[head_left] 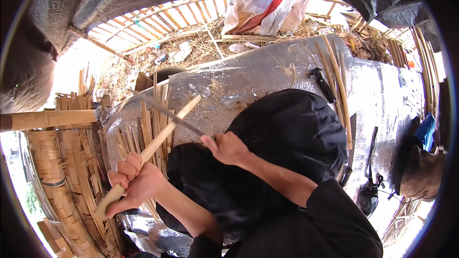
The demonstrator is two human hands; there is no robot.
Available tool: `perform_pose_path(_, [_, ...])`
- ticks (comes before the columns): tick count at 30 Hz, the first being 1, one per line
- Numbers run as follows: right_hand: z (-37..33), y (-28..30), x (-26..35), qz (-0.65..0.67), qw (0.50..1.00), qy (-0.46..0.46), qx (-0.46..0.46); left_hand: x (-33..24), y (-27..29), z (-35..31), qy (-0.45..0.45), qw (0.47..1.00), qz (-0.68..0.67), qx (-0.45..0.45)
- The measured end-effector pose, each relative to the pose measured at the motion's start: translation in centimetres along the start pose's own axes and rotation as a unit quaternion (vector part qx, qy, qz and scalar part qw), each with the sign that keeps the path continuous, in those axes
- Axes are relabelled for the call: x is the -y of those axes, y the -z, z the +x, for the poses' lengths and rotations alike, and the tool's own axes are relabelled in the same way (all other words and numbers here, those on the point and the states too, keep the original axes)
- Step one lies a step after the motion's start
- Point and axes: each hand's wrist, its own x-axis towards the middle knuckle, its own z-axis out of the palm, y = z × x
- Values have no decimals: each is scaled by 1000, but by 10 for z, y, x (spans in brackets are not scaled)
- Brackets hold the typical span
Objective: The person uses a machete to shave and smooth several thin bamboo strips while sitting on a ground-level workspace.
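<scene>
My left hand is closed round the lower part of a pale bamboo strip, which slants up and to the right in front of my lap. In my right hand is a knife, its handle mostly hidden by my fingers. The long, narrow dark blade points up and to the left and crosses the strip near its upper end. Whether the edge touches the wood I cannot tell. Several loose bamboo strips lie just beyond my left hand.
A silvery sheet covers the ground around my black-clothed legs. Several long sticks and a black-handled tool lie to the right. Woven bamboo rolls stand at the left. Behind are a slatted fence and a white sack.
</scene>
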Motion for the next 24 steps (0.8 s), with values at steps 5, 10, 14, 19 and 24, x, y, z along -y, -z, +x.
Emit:
perform_pose_path(5, [42,19,-43,-8,995,-101,-24,-2,12,3,23,999,-11,40])
perform_pose_path(10, [22,-4,-27,-14,998,-60,-29,-9,28,9,25,999,-2,29])
perform_pose_path(14, [31,0,-41,-72,990,-94,-78,-9,39,9,24,998,-26,42])
perform_pose_path(19, [10,9,-41,-58,988,-130,-54,-13,41,9,29,998,-31,48])
perform_pose_path(24, [-5,14,-34,-84,989,-106,-52,-9,44,10,36,995,-51,76])
